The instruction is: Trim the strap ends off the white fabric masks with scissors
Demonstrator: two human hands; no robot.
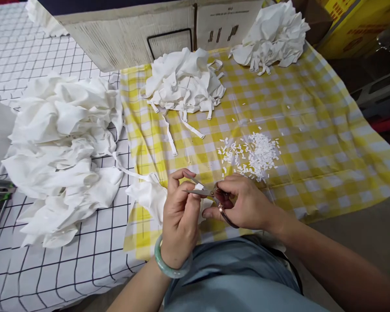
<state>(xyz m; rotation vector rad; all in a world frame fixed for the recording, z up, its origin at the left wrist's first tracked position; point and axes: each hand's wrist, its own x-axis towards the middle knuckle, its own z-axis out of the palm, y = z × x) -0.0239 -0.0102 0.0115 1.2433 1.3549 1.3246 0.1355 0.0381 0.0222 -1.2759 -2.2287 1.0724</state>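
Observation:
My right hand (243,199) grips a pair of scissors (225,213) by its bronze-coloured handles. The blades point left, parted around a small white strap end (199,186). My left hand (182,203) is closed on a white cloth piece with straps (149,197), pinching the strap at the blades. Part of this cloth is hidden behind my fingers, and one strap runs left toward a big heap of white cloth pieces (68,117). Just beyond my right hand lies a scatter of tiny white clippings (261,154) on the yellow checked cloth (312,143).
A cardboard box (123,43) stands at the back. Before it sits a pile of white strapped pieces (185,82), and another white pile (273,37) lies at the back right. Yellow packaging (364,28) is beyond. A black-gridded white cloth (94,255) covers the left side.

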